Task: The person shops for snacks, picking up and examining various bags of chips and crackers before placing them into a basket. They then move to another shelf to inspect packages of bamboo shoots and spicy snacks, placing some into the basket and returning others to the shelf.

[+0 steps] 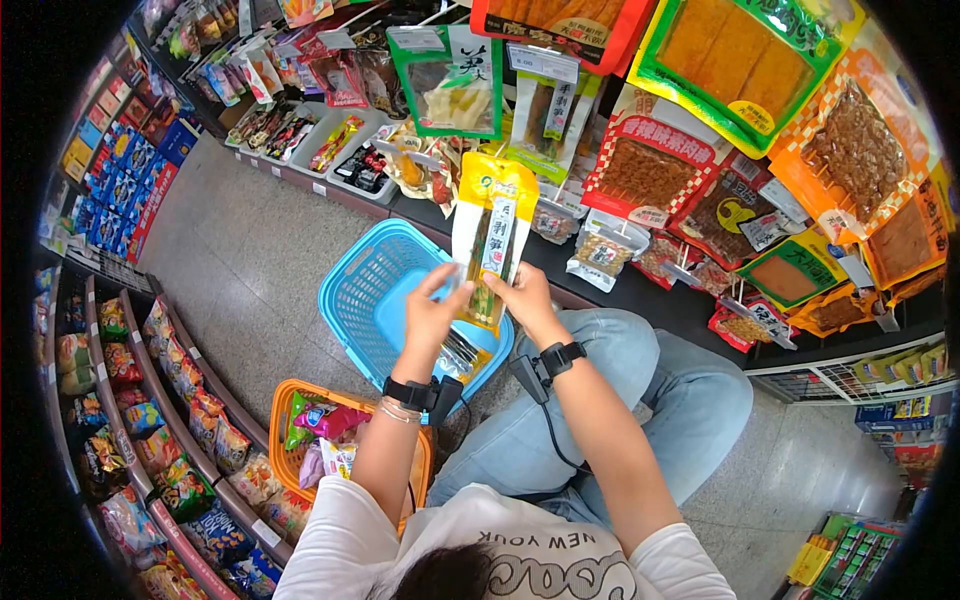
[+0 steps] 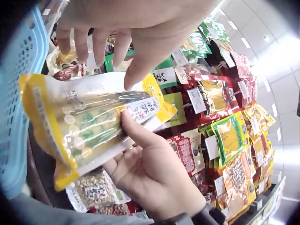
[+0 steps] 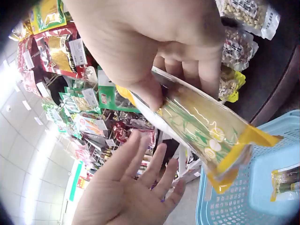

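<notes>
My right hand (image 1: pixel 522 298) grips a yellow-and-white bag of bamboo shoots (image 1: pixel 497 222), its thumb across the front and fingers behind. Through the clear window of the bag, long dark and pale shoots show beside a label with Chinese characters. Close at the bag's left side is my left hand (image 1: pixel 430 315), blurred in the head view. The right wrist view shows that left hand (image 3: pixel 126 187) with fingers spread and nothing in them. Below both hands stands a blue basket (image 1: pixel 350 268), and a similar packet (image 1: pixel 462 357) lies in it.
An orange basket (image 1: pixel 283 440) with several snack packets stands beside the blue one. Hanging snack bags, such as a red one (image 1: pixel 650 165) and a green one (image 1: pixel 447 80), fill the rack in front. Snack shelves (image 1: pixel 160 450) line the left. My bent knees (image 1: pixel 610 350) are at the right.
</notes>
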The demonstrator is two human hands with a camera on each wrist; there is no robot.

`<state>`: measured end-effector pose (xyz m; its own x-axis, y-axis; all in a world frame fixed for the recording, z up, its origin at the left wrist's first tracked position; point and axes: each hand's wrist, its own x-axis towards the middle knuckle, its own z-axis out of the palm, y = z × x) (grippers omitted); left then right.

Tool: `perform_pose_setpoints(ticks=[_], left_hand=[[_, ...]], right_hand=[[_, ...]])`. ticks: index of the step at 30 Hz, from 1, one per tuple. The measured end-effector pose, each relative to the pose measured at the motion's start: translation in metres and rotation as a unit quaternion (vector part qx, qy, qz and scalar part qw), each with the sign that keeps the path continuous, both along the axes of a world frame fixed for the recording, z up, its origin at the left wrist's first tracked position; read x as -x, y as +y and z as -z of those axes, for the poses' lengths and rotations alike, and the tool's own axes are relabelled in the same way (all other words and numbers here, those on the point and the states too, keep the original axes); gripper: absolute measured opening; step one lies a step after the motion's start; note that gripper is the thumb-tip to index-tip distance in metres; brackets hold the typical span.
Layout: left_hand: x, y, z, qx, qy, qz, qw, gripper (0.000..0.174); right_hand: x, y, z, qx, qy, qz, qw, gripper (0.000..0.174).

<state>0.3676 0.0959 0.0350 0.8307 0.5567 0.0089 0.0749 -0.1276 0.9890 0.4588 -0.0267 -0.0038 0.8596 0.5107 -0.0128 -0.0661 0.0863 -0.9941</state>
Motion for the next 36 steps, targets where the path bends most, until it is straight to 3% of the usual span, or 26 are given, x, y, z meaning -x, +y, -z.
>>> perform_pose_setpoints(ticks=[2, 5, 8, 10, 11, 15, 16, 17, 19, 20, 29, 36], left_hand=[[-0.004, -0.009, 0.0, 0.008, -0.001, 0.074, 0.997, 0.062], [-0.01, -0.009, -0.003, -0.008, 0.006, 0.063, 0.998, 0.062], [-0.007, 0.003, -0.006, 0.1, 0.029, 0.048, 0.993, 0.042], [-0.002, 0.012, -0.007, 0.157, 0.018, 0.039, 0.987, 0.028], [-0.001, 0.015, -0.007, 0.202, 0.002, 0.04, 0.979, 0.029], [0.003, 0.022, -0.002, 0.322, -0.049, 0.039, 0.945, 0.035], [0.003, 0.021, -0.004, 0.343, -0.054, 0.041, 0.937, 0.035], [0.003, 0.021, -0.006, 0.364, -0.06, 0.043, 0.929, 0.035], [0.002, 0.016, -0.013, 0.354, -0.059, 0.062, 0.931, 0.035], [0.003, 0.014, -0.014, 0.35, -0.057, 0.071, 0.932, 0.035], [0.005, 0.019, 0.002, 0.282, -0.036, 0.075, 0.956, 0.036], [0.009, 0.022, 0.002, 0.253, -0.019, 0.069, 0.965, 0.032]], right_hand=[[0.002, 0.001, -0.005, -0.075, 0.069, -0.017, 0.995, 0.017], [0.006, -0.009, -0.021, -0.064, 0.055, -0.151, 0.985, 0.03], [0.013, -0.011, -0.039, -0.054, 0.137, -0.175, 0.974, 0.03], [0.01, -0.008, -0.029, -0.053, 0.068, -0.186, 0.979, 0.029], [0.008, -0.007, -0.024, -0.053, 0.032, -0.192, 0.979, 0.029], [0.002, -0.002, -0.03, 0.116, -0.056, -0.021, 0.991, 0.04], [0.001, -0.002, -0.03, 0.111, -0.062, -0.014, 0.992, 0.045], [0.002, -0.003, -0.032, 0.074, -0.006, -0.077, 0.994, 0.045], [0.004, -0.005, -0.033, -0.003, 0.106, -0.2, 0.974, 0.045], [0.004, -0.004, -0.025, 0.018, 0.089, -0.207, 0.974, 0.042], [0.004, -0.012, -0.045, -0.032, 0.133, -0.125, 0.983, 0.034], [0.005, -0.012, -0.049, -0.03, 0.125, -0.144, 0.981, 0.034]])
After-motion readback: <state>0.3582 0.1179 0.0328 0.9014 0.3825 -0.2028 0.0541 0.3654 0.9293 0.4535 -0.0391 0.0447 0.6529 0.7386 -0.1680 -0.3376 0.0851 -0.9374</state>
